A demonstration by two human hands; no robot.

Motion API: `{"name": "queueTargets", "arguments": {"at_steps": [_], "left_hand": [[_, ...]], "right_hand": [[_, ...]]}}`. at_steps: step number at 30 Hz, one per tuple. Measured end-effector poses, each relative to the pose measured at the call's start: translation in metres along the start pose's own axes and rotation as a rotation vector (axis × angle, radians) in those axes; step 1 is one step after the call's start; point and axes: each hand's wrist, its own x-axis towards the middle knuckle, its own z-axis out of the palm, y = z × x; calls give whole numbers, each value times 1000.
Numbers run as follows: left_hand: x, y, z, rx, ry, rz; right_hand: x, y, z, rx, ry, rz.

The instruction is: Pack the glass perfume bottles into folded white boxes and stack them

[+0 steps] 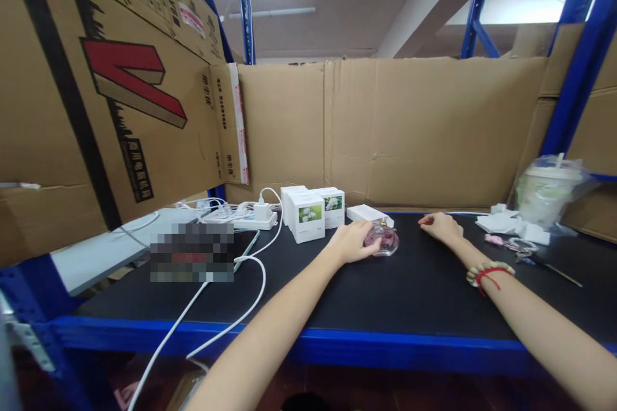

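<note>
My left hand [351, 243] is closed around the left side of a round, clear perfume bottle [389, 243] with pink inside and a gold-coloured neck. The bottle is on the black tabletop, and my fingers hide part of it. Right behind it lies a white box [369, 213] on its side. Further right, my right hand [441, 228] rests low over the table with its fingers curled in, apart from the bottle. Whether anything small is between those fingers is hidden.
Several white boxes with flower pictures [308, 221] stand left of my left hand. A power strip [250, 219] and white cables [263, 276] lie further left. Keys [520, 247], white pieces [501, 221] and a bagged drink cup [549, 189] are at right. Cardboard [434, 135] walls the back.
</note>
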Motion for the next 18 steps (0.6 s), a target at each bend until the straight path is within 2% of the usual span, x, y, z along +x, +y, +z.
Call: {"name": "queueTargets", "arguments": {"at_steps": [3, 12, 16, 18], "left_hand": [[-1, 1, -1, 37, 1, -5], [-1, 5, -1, 128, 45, -25], [1, 7, 1, 126, 56, -45], [1, 8, 2, 118, 59, -63]], "right_hand": [[-3, -3, 1, -39, 50, 11], [-1, -2, 6, 15, 199, -79], [-11, -21, 0, 179, 361, -266], [-20, -38, -4, 321, 383, -376]]}}
